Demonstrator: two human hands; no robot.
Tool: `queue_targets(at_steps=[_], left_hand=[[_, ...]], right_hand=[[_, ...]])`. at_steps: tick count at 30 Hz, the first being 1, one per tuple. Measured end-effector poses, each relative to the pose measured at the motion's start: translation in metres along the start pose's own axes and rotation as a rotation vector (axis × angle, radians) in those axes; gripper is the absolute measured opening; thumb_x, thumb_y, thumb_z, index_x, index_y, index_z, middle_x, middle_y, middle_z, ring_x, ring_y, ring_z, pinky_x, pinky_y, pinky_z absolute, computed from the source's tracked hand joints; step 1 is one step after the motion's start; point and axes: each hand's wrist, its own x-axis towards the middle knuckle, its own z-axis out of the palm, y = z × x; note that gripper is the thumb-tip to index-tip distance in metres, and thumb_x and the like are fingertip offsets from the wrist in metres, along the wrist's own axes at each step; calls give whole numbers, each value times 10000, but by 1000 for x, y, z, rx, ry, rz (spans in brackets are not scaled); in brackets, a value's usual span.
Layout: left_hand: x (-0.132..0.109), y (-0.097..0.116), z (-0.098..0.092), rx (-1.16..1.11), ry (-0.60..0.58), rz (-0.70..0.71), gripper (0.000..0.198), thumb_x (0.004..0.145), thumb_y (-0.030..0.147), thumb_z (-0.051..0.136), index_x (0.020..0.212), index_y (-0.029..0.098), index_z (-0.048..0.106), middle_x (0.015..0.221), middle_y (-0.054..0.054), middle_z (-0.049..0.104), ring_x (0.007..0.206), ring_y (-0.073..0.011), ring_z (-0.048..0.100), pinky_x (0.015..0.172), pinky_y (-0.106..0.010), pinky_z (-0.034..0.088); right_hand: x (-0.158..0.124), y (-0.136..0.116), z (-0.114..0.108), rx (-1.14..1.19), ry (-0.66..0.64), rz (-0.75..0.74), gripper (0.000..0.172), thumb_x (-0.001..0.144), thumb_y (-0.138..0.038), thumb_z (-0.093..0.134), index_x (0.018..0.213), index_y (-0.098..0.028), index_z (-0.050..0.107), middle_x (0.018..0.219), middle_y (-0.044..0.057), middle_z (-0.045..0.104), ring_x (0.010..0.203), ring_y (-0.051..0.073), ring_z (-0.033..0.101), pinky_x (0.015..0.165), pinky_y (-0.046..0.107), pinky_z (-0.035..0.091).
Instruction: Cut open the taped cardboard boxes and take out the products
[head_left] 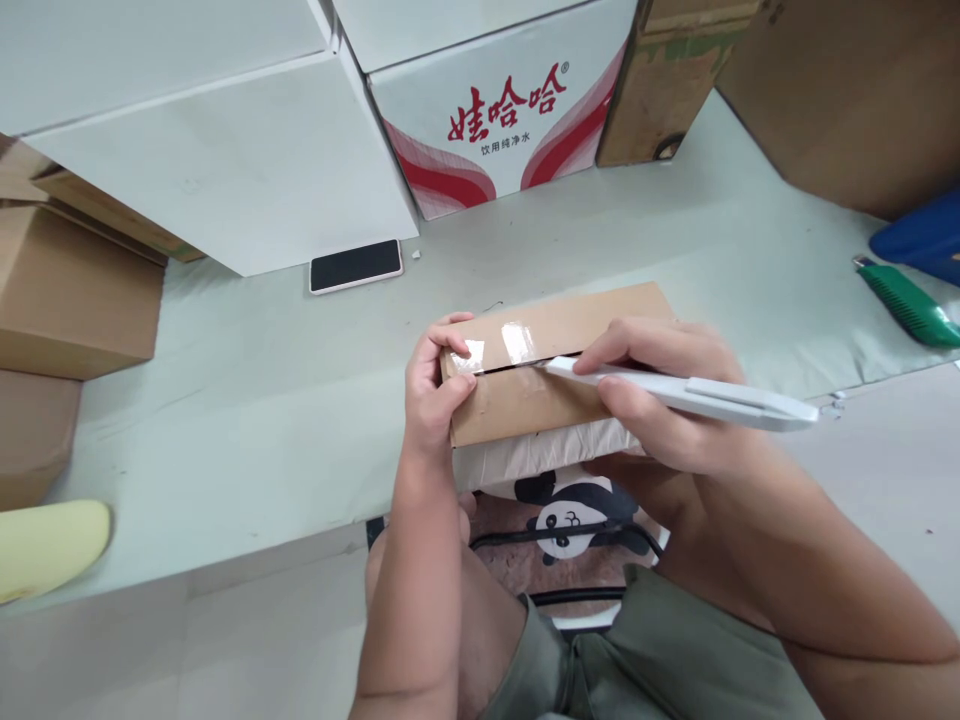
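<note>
A small brown cardboard box point(532, 405) lies at the front edge of the table, with clear tape point(517, 342) across its top seam. My left hand point(442, 385) grips the box's left end, thumb and fingers wrapped round the corner. In my right hand point(660, 390) is a white utility knife point(697, 398), held between thumb and fingers. Its tip rests at the dark slit between the flaps, just right of the tape. The right end of the box is partly hidden behind my right hand.
A phone point(356, 267) lies behind the box, by a white carton point(247, 170). Further back stands a carton with red lettering point(502, 120). Brown boxes point(75, 290) flank the left side. A green-handled tool point(911, 305) lies at right, a yellow object point(52, 545) at front left.
</note>
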Motion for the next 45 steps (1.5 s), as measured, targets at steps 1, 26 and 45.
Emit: queue_targets(at_steps=[1, 26, 45], left_hand=[[0, 0, 0, -3, 1, -2, 281, 635, 346, 707, 827, 238, 534, 1271, -90, 647, 1165, -301, 596, 917, -400, 492], [-5, -5, 6, -215, 171, 15, 517, 768, 611, 824, 1016, 291, 503, 1195, -30, 649, 975, -163, 665, 866, -303, 563], [3, 3, 7, 31, 254, 33, 324, 768, 469, 861, 711, 201, 686, 1154, -76, 703, 1099, -230, 694, 977, -385, 566]], right_hand=[[-1, 1, 1, 8, 55, 17, 132, 862, -210, 551, 775, -215, 650, 610, -12, 580, 503, 115, 469, 519, 302, 385], [-12, 51, -43, 368, 1012, 133, 237, 1001, -490, 614, 949, -266, 669, 721, 4, 572, 611, 153, 633, 489, 293, 403], [-24, 111, -28, -126, 415, 339, 120, 873, -288, 600, 874, -218, 698, 654, -18, 551, 595, 133, 504, 599, 296, 436]])
